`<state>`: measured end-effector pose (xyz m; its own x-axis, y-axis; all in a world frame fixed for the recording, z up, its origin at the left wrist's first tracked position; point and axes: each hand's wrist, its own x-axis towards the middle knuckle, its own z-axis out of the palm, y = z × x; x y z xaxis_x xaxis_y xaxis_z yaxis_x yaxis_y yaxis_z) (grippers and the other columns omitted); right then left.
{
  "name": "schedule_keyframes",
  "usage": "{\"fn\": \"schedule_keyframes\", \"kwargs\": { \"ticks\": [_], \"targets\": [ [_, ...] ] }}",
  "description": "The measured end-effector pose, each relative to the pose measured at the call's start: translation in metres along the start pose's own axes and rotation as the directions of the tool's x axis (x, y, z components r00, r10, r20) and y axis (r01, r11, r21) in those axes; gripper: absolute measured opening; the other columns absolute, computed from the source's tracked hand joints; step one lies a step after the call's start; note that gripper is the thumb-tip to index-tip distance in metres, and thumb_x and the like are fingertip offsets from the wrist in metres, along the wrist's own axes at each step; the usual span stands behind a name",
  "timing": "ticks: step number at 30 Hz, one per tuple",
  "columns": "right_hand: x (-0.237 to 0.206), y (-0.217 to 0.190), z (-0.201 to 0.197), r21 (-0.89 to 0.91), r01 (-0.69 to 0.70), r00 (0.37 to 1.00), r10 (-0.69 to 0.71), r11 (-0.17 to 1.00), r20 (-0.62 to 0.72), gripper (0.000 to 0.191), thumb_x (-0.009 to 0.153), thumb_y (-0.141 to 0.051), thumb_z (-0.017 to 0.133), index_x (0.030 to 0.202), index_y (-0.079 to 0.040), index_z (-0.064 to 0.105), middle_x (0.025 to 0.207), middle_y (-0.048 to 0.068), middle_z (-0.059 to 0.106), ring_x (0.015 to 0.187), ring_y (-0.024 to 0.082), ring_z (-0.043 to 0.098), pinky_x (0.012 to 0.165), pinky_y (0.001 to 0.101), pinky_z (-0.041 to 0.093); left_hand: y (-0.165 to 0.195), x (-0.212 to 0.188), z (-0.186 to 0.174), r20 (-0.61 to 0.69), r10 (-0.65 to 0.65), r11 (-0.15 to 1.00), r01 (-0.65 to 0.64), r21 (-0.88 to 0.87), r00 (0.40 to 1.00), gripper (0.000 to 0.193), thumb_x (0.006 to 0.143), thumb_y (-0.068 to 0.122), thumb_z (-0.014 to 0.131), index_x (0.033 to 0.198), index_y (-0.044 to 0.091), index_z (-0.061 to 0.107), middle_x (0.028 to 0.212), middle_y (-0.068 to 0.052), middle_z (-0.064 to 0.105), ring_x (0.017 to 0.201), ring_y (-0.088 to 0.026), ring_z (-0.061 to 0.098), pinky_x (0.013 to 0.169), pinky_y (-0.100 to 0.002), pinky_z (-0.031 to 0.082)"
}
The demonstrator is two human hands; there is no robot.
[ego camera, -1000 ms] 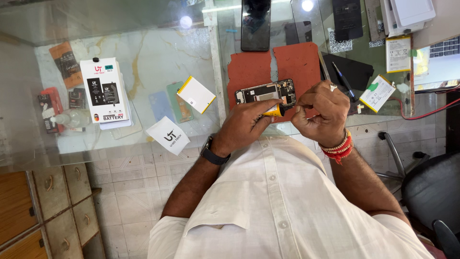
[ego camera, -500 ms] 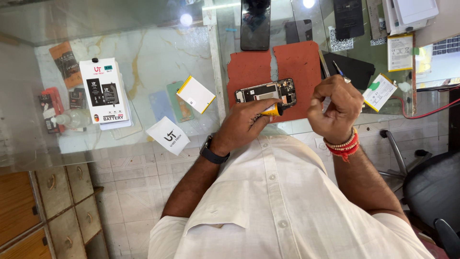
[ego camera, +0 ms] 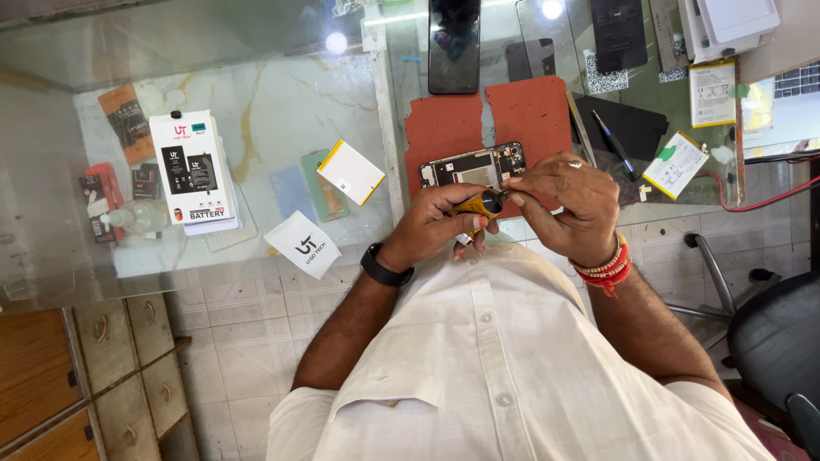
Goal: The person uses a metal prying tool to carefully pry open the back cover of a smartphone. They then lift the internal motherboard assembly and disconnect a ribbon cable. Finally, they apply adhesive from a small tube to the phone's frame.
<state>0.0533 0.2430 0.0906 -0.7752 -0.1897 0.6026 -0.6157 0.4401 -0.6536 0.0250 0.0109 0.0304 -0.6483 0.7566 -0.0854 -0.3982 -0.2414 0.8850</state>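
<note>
1. A glass-topped bench (ego camera: pixel 256 171) is carrying the work, with a tiled floor and wooden drawers lying below it at seven o'clock.
2. An opened phone (ego camera: pixel 472 165) is lying back-off on two red mats (ego camera: pixel 444 128), just beyond the hands at twelve o'clock from the person's chest.
3. The left hand (ego camera: pixel 440 220) is closing its grip around a yellow-handled screwdriver (ego camera: pixel 480 205), fingers pressed together on the handle.
4. The right hand (ego camera: pixel 571 198) is pinching its fingertips together at the screwdriver's tip end, touching the phone's lower edge; whether something tiny is sitting in that pinch is too small to tell.
5. Judging by the phone, its back cover is already off and its insides are showing; work on the inside appears to be under way, and closing up is not done.
6. A loose battery (ego camera: pixel 350 172) is lying at ten o'clock from the phone, and another battery (ego camera: pixel 676 164) at three o'clock.
7. The screwdriver's tip is hidden by the right hand, and the phone's near edge is partly covered.
</note>
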Motion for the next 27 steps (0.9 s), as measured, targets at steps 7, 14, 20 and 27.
{"fn": "schedule_keyframes", "kwargs": {
  "ticks": [7,14,20,27],
  "targets": [
    [0.002,0.001,0.0,-0.012,0.022,1.0,-0.022,1.0,0.019,0.013,0.084,0.007,0.075,0.095,-0.001,0.073,0.088,0.011,0.075,0.08,0.022,0.075,0.082,0.0361,0.06,0.005,0.0,0.003,0.013,-0.02,1.0,0.02,-0.006,1.0,0.038,0.103,0.014,0.066,0.137,-0.004,0.061,0.1,-0.012,0.074,0.075,-0.013,0.072,0.05,-0.022,0.052],
    [0.01,-0.004,-0.008,-0.039,0.102,0.992,-0.098,0.994,0.081,0.013,0.082,0.005,0.077,0.09,-0.003,0.07,0.084,0.008,0.074,0.079,0.02,0.074,0.08,0.0368,0.058,0.007,0.001,0.003,0.102,-0.052,0.996,0.058,-0.06,0.993,0.039,0.103,0.015,0.068,0.137,-0.005,0.062,0.096,-0.01,0.074,0.073,-0.013,0.073,0.049,-0.022,0.051],
    [0.014,-0.001,-0.02,0.052,0.079,0.971,-0.089,0.996,0.221,0.012,0.083,0.003,0.078,0.09,-0.002,0.069,0.085,0.007,0.073,0.078,0.021,0.073,0.075,0.0353,0.057,0.007,0.001,-0.001,0.117,-0.09,0.995,0.085,0.047,0.989,0.043,0.101,0.014,0.067,0.14,-0.002,0.059,0.094,-0.007,0.074,0.07,-0.009,0.071,0.049,-0.021,0.051],
    [0.001,0.005,-0.03,0.192,-0.307,0.902,0.22,0.932,0.372,0.007,0.087,0.0,0.074,0.094,0.0,0.072,0.091,0.009,0.077,0.081,0.018,0.076,0.072,0.028,0.059,0.017,-0.001,0.004,0.068,0.234,0.757,-0.225,0.614,0.97,0.035,0.098,0.009,0.07,0.131,-0.001,0.067,0.107,-0.009,0.075,0.089,-0.02,0.074,0.077,-0.03,0.059]
  ]
}}
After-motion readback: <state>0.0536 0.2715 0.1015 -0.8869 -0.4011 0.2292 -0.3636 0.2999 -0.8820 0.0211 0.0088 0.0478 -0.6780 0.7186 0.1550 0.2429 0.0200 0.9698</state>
